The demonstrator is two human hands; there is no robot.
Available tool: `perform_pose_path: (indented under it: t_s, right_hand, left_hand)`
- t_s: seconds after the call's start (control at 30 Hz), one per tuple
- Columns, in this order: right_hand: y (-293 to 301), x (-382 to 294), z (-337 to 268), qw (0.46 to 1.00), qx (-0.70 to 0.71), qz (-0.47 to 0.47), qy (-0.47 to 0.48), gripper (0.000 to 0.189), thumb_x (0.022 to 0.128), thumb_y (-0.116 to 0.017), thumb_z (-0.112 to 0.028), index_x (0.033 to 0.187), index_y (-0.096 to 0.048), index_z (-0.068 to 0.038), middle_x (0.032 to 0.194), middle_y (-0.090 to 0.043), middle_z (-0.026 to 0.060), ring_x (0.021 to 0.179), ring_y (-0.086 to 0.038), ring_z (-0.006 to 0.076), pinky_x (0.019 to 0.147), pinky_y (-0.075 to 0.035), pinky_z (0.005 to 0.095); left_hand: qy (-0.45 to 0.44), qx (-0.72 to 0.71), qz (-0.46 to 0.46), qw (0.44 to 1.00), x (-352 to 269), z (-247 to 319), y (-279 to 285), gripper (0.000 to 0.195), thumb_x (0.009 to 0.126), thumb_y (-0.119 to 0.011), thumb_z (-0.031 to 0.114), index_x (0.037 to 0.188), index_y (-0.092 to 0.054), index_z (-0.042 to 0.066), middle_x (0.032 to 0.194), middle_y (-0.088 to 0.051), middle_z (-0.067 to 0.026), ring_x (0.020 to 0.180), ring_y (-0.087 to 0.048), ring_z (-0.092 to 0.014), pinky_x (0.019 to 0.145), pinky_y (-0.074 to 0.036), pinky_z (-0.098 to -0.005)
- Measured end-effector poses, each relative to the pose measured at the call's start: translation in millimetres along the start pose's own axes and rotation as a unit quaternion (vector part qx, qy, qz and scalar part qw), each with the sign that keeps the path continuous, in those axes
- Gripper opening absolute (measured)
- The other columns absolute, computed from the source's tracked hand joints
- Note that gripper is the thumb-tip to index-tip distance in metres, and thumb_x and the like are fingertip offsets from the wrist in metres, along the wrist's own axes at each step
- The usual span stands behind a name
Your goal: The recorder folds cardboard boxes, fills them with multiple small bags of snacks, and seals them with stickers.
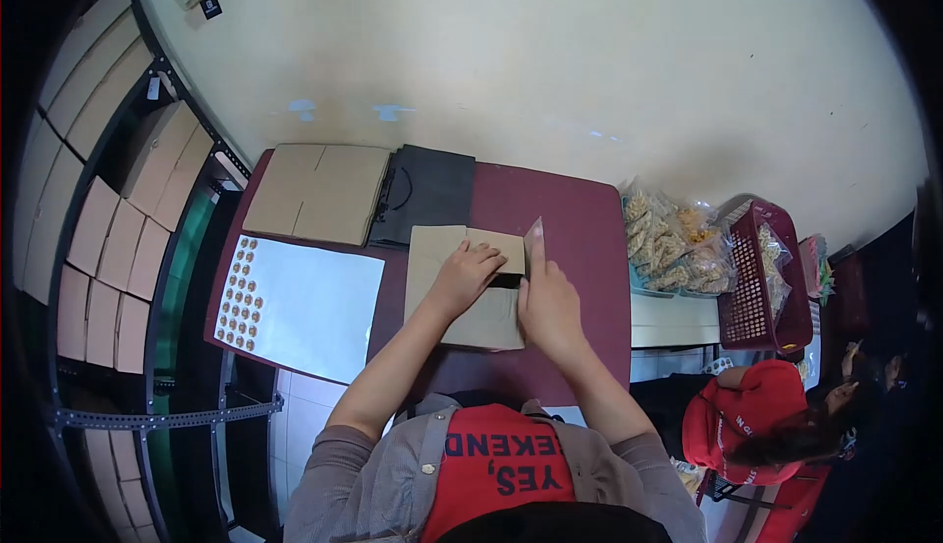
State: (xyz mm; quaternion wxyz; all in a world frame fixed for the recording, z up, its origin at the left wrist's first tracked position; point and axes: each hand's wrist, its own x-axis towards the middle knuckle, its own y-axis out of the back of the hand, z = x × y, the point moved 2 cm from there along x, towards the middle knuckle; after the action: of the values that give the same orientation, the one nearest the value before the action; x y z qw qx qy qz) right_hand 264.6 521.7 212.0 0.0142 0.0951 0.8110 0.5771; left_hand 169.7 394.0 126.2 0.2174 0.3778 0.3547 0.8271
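Note:
A brown cardboard box lies on the dark red table in front of me, with a dark gap between its top flaps. My left hand rests flat on the box top, its fingertips on a flap by the gap. My right hand is at the box's right side, with the index finger extended along an upright end flap and the thumb at the box edge. Whether the right fingers pinch the flap is not clear.
Flat cardboard pieces, black bags and a sticker sheet lie around the box. Filled plastic bags and a dark red basket stand right. A person in red sits nearby. Shelves with boxes stand left.

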Motion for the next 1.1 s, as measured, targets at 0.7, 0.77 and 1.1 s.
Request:
perform_pose_path:
  t_s: [0.7, 0.77, 1.1]
  right_hand:
    - [-1.6, 49.4, 26.7, 0.971, 0.233, -0.047, 0.016, 0.044, 0.086, -0.055, -0.003, 0.13, -0.053, -0.006, 0.098, -0.062, 0.0295, 0.094, -0.064, 0.0402, 0.083, -0.048, 0.0354]
    - [-1.8, 48.3, 29.4, 0.964, 0.257, -0.043, 0.043, 0.045, 0.085, -0.056, -0.003, 0.13, -0.054, -0.007, 0.092, -0.062, 0.0296, 0.079, -0.066, 0.0342, 0.077, -0.048, 0.0331]
    - [-7.9, 47.7, 47.9, 0.949, 0.304, -0.08, 0.028, 0.044, 0.085, -0.059, -0.007, 0.129, -0.056, -0.01, 0.069, -0.057, 0.0133, 0.067, -0.049, 0.0083, 0.067, -0.046, 0.0272]
  left_hand:
    - [0.068, -0.037, 0.139, 0.987, 32.6, -7.7, 0.1, 0.017, 0.083, -0.062, 0.01, 0.098, -0.066, 0.004, 0.098, -0.068, -0.0114, 0.094, -0.065, -0.03, 0.079, -0.053, -0.0398]
    - [0.072, -0.064, 0.138, 0.986, 31.9, -10.9, 0.6, 0.016, 0.084, -0.061, 0.014, 0.098, -0.065, 0.006, 0.097, -0.068, -0.011, 0.093, -0.065, -0.029, 0.077, -0.054, -0.0392]
    - [0.098, -0.102, 0.154, 0.978, 36.0, -6.4, 8.3, 0.015, 0.084, -0.061, 0.012, 0.097, -0.066, 0.005, 0.096, -0.067, -0.0089, 0.089, -0.065, -0.028, 0.076, -0.053, -0.0373]
